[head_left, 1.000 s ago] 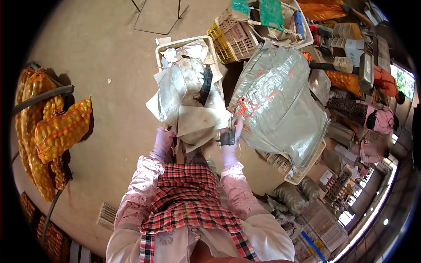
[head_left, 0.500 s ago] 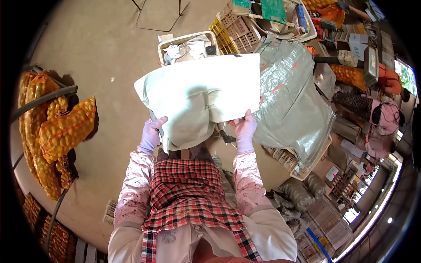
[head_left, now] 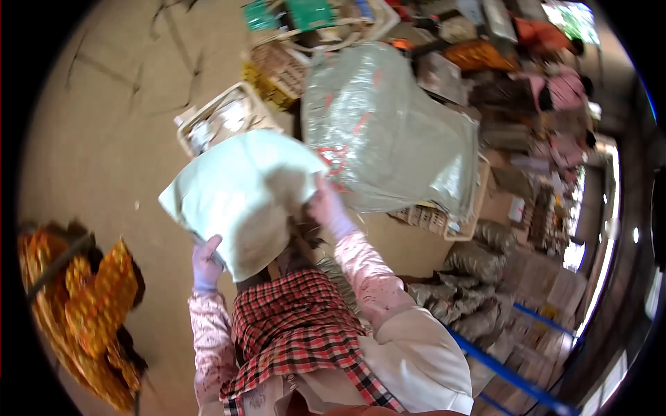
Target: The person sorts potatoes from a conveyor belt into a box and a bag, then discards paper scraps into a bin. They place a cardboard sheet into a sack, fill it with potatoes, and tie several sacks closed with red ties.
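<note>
A large pale green-white sheet [head_left: 239, 194] is held out in front of my body, bent and creased. My left hand [head_left: 207, 262], in a light purple glove, grips its lower left edge with the thumb on top. My right hand [head_left: 329, 208], gloved the same way, pinches its right edge; some fingertips are hidden. Beyond the sheet stands a cream crate [head_left: 183, 136] with papers and scraps inside, partly covered by the sheet. A grey-green plastic cover [head_left: 409, 132] with red marks lies over crates at the right of the sheet.
Orange net sacks [head_left: 104, 298] of round produce lie at the left. Yellow and tan crates [head_left: 274, 73] stand beyond the cream crate. Grey bags [head_left: 479, 256] and a blue bar [head_left: 510, 374] are at the lower right. People in pink [head_left: 558, 90] and orange [head_left: 544, 35] are at the upper right.
The view has turned to the right, so the surroundings have shifted left. The sheet, still in both hands, is now tilted and more curved, and its right side hangs closer to my right hand.
</note>
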### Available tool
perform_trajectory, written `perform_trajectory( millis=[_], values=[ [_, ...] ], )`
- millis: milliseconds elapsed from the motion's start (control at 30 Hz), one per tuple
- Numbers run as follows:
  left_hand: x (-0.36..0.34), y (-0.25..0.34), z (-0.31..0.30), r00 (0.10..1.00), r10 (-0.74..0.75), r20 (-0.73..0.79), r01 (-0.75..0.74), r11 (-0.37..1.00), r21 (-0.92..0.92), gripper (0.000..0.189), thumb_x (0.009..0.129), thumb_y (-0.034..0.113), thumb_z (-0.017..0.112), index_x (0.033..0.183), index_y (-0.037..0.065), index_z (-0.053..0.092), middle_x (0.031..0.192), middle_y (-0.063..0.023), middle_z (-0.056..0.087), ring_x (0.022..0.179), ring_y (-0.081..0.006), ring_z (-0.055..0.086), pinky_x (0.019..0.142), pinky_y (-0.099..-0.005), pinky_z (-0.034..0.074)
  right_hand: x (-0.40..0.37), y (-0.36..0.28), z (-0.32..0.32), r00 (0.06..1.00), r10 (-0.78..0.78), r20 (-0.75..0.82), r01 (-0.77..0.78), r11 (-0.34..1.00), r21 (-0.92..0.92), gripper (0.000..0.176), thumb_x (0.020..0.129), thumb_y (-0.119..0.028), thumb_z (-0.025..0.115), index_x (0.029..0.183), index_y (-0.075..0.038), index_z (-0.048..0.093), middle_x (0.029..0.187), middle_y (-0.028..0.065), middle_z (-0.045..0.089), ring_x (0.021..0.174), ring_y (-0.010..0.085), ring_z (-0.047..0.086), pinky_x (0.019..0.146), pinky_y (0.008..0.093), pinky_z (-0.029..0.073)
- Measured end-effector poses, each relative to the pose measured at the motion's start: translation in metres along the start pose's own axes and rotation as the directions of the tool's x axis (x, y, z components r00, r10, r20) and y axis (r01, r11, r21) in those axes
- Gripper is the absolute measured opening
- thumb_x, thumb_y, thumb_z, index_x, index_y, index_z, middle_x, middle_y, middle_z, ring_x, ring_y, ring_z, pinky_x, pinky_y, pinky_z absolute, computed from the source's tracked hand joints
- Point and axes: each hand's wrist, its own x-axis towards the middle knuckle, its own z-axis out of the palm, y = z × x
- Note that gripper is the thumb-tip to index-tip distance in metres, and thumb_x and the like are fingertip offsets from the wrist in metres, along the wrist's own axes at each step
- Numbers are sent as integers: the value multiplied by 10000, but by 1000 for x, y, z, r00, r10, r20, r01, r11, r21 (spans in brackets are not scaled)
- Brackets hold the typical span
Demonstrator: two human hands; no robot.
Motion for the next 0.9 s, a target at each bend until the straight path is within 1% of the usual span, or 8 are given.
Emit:
perform_trajectory(
  millis=[100, 233, 367, 533, 633, 700, 767, 900],
  values=[
    [13, 48, 35, 999, 32, -28, -33, 997, -65, 232, 820, 62, 526, 996, -81, 576, 1007, -120, 613, 926, -184, 575, 826, -297, 443, -40, 24, 38, 835, 497, 235, -528, 844, 95, 523, 785, -464, 620, 1154, -102, 541, 1131, 78, 585, 1019, 237, 537, 905, 423, 403],
    [12, 117, 77, 972, -96, 214, 138, 971, -193, 250, 792, 45, 550, 1017, -60, 583, 967, -81, 629, 875, -161, 587, 790, -281, 456, -75, 68, 69, 672, 506, 541, -671, 726, 154, 544, 879, -510, 429, 1186, -70, 518, 1131, 77, 587, 1013, 209, 551, 893, 381, 432],
    [6, 147, 120, 962, -161, 219, 216, 941, -260, 378, 750, 44, 660, 1109, -11, 555, 935, -38, 633, 804, -115, 583, 736, -254, 470, -87, 49, 62, 726, 229, 649, -491, 833, 256, 443, 904, -394, 426, 1146, -41, 540, 1089, 118, 600, 930, 247, 590, 854, 395, 463],
    [5, 191, 164, 876, -229, 424, 331, 926, -182, 312, 810, 59, 609, 1102, -5, 519, 704, -30, 578, 482, -91, 537, 421, -226, 420, -115, -25, 53, 978, 179, 110, -205, 932, 298, 319, 886, -258, 451, 1053, -14, 571, 989, 118, 629, 827, 246, 613, 776, 391, 495],
    [27, 180, 175, 970, -176, 165, 152, 977, 150, 209, 867, 122, 552, 1021, -18, 537, 565, -15, 517, 389, -110, 501, 365, -239, 385, -92, -55, 0, 987, -157, 26, 142, 943, 301, 258, 850, -221, 529, 1025, -35, 567, 931, 74, 605, 834, 184, 569, 757, 321, 467],
    [41, 176, 176, 991, 10, 132, 0, 997, -80, 357, 921, 236, 489, 611, 58, 491, 478, 21, 455, 361, -72, 442, 350, -218, 331, -72, -87, -49, 888, -451, -91, 458, 885, 87, 235, 842, -189, 544, 1018, -34, 554, 923, 49, 577, 842, 153, 532, 756, 300, 444],
    [49, 190, 182, 1000, -19, 10, 21, 990, -143, 224, 922, 223, 477, 929, 7, 533, 594, 46, 454, 449, -45, 412, 406, -199, 333, -101, -142, -59, 713, -662, -233, 674, 738, -33, 211, 840, -161, 549, 1006, -30, 538, 915, 27, 542, 840, 120, 487, 753, 276, 418],
    [80, 172, 194, 977, 115, -179, -111, 993, 29, 206, 903, 193, 499, 823, 6, 535, 630, 56, 412, 540, -27, 368, 456, -202, 277, -146, -255, -95, 363, -923, -131, 765, 375, -523, 179, 854, -127, 538, 994, -15, 532, 931, 44, 554, 858, 107, 480, 788, 252, 398]
  ],
)
